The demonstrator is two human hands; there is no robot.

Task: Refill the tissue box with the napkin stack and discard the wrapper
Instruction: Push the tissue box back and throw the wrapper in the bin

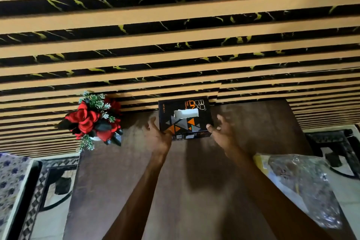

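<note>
Box refilled, wrapper waiting
Spread fingers flank the tissue box (pixel 185 118); the wrapper (pixel 300 185) lies lower right, nearer the right hand (pixel 224 132).

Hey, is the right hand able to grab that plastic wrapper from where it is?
Probably yes: the right hand is open beside the tissue box, and nothing lies between it and the wrapper.
</note>
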